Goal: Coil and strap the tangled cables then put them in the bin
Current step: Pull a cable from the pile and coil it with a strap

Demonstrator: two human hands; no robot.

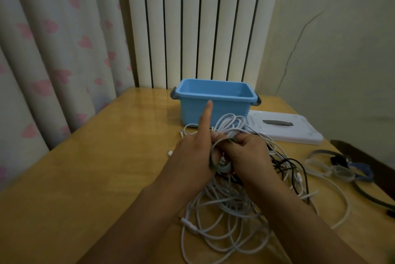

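At centre frame your left hand [192, 152] gripped the white cable coil [229, 123], index finger sticking up out of the way, so your right hand [248, 152] could pinch the grey strap [215, 162] around it. The blue bin [215, 101] sat open just behind, probably handy for dropping it in.

Brightness: dim, warm indoor cast; corners darker.
Source: not visible; soft, seems from above and ahead.
Glare: pale sheen on tabletop [136, 110] left of bin [215, 101].
Shadows: faint, soft; darkest among cables [224, 210] under the hands.
Blur: left hand [192, 157] and right hand [245, 152] slightly smeared; straps [339, 169] at right soft.
Distortion: wide-angle bowing; curtain [53, 60] and radiator [198, 24] lines lean outward.
Detail: grainy, low contrast on wall [342, 50].
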